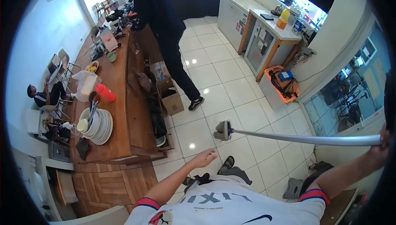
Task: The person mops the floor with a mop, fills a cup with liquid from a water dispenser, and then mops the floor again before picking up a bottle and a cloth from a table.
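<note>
My right hand (384, 140), at the far right edge, is wrapped round the silver pole of a mop (305, 139). The pole runs leftward across the view to a small grey mop head (223, 130), which overlaps the white floor tiles in front of me. My left hand (205, 158) hangs low in front of my body, fingers loosely bent and nothing in them. Nearest to it are the tiled floor and my sandalled foot (226, 165).
A wooden counter (136, 120) on the left bears stacked plates (103, 128) and a red squeeze bottle (106, 92). Beside it sit a cardboard box (171, 101) and a person in dark clothes (167, 31). An orange crate (282, 85) stands right, near a white-topped cabinet (268, 25).
</note>
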### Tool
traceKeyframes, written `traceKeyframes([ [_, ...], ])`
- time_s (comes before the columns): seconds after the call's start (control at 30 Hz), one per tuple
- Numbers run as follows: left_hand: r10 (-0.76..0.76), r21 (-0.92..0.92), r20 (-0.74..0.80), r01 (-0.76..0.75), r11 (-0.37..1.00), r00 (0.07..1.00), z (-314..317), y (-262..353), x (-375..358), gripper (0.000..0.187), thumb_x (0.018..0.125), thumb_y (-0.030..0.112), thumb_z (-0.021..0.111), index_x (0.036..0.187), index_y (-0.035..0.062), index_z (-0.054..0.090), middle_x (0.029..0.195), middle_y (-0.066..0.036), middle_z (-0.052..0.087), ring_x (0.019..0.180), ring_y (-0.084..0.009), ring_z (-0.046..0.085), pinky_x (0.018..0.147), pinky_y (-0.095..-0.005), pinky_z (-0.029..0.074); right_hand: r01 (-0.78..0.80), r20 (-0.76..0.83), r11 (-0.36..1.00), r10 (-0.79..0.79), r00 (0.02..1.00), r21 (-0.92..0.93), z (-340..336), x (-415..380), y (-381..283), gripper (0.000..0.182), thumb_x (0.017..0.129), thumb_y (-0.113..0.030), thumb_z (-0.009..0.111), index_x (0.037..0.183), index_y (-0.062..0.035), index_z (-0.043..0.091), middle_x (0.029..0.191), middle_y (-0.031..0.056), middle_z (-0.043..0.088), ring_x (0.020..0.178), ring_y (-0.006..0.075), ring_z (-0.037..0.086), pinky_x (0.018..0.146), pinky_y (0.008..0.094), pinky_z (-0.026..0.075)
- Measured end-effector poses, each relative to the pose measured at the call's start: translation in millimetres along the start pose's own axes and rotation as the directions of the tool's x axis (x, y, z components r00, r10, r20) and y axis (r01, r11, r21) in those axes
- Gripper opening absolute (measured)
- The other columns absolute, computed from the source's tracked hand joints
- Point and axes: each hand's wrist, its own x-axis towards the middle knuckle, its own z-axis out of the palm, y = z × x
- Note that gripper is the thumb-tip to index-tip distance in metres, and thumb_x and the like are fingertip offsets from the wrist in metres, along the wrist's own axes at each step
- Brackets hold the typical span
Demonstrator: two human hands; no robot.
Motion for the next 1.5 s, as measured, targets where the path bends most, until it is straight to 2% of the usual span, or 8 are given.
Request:
traceKeyframes([
  [0.17,-0.351,-0.063,-0.196,0.346,0.936,0.916,4,-110,54,0.042,0.086,0.033,0.051,0.113,0.0019,0.052,0.103,-0.015,0.06,0.096,-0.0245,0.057,0.08,-0.0325,0.045,-0.003,0.022,0.997,0.002,1.0,0.072,-96,76,67,0.035,0.092,-0.038,0.042,0.077,-0.0082,0.05,0.047,-0.0029,0.032,0.031,0.0041,0.025,0.023,0.0176,0.023],
  [0.37,-0.929,-0.671,-0.17,0.651,0.354,0.33,15,-176,1,0.041,0.086,0.039,0.046,0.111,0.0062,0.044,0.083,-0.014,0.055,0.062,-0.0218,0.054,0.048,-0.0363,0.043,0.003,0.087,1.0,-0.001,0.996,-0.022,-154,152,157,0.043,0.09,-0.049,0.038,0.078,-0.0107,0.054,0.046,0.0001,0.04,0.029,0.0074,0.03,0.025,0.02,0.028],
  [0.63,-0.795,-0.743,-0.108,0.483,0.464,0.597,30,-101,49,0.059,0.081,0.052,0.05,0.109,0.0005,0.042,0.09,-0.017,0.054,0.079,-0.0238,0.054,0.067,-0.038,0.045,0.047,0.191,0.993,-0.025,0.981,-0.11,-181,225,296,0.043,0.09,-0.051,0.036,0.082,-0.0127,0.053,0.044,-0.0003,0.04,0.029,0.008,0.036,0.025,0.0224,0.035],
  [0.87,-0.6,-0.627,0.121,0.53,0.571,0.791,-58,-149,345,0.039,0.086,0.043,0.047,0.098,0.0063,0.045,0.076,-0.016,0.057,0.059,-0.025,0.056,0.05,-0.0405,0.045,-0.082,-0.012,0.95,0.082,0.997,-0.303,-242,288,389,0.03,0.092,-0.032,0.046,0.07,-0.0109,0.042,0.048,-0.0032,0.026,0.036,0.0054,0.017,0.043,0.021,0.022],
  [0.9,-0.818,-0.371,-0.121,0.739,0.563,0.563,-71,-124,422,0.04,0.086,0.043,0.046,0.099,0.0043,0.046,0.076,-0.012,0.057,0.057,-0.0214,0.055,0.047,-0.0379,0.044,-0.088,-0.025,0.946,0.084,0.996,-0.312,-248,300,399,0.03,0.092,-0.032,0.046,0.07,-0.0109,0.042,0.048,-0.0032,0.026,0.036,0.0054,0.017,0.043,0.021,0.022],
  [1.1,-0.309,-0.346,-0.295,0.201,0.917,0.904,-139,131,662,0.036,0.087,0.038,0.049,0.106,0.0076,0.051,0.086,-0.004,0.058,0.076,-0.0139,0.056,0.062,-0.0276,0.044,-0.102,-0.091,0.947,0.078,0.993,-0.303,-317,340,500,0.029,0.091,-0.034,0.045,0.074,-0.0107,0.044,0.05,-0.0042,0.026,0.037,0.005,0.02,0.043,0.0202,0.023],
  [1.33,-0.389,-0.188,-0.442,0.341,0.921,0.808,-83,125,714,0.034,0.089,0.038,0.046,0.096,0.0043,0.051,0.078,-0.007,0.06,0.068,-0.0136,0.058,0.053,-0.0268,0.045,-0.466,-0.437,0.743,0.258,0.862,-0.48,-486,334,788,0.03,0.089,-0.035,0.051,0.071,-0.0105,0.047,0.052,-0.0007,0.043,0.04,0.0082,0.04,0.037,0.0221,0.034],
  [1.5,-0.826,-0.139,-0.028,0.816,0.561,0.563,13,103,617,0.033,0.087,0.033,0.05,0.096,0.0021,0.048,0.079,-0.013,0.059,0.06,-0.0214,0.06,0.047,-0.0316,0.046,-0.492,-0.478,0.462,0.156,0.864,-0.738,-603,311,1009,0.031,0.09,-0.034,0.049,0.085,-0.0032,0.048,0.066,0.0063,0.053,0.055,0.0212,0.051,0.051,0.0323,0.042],
])
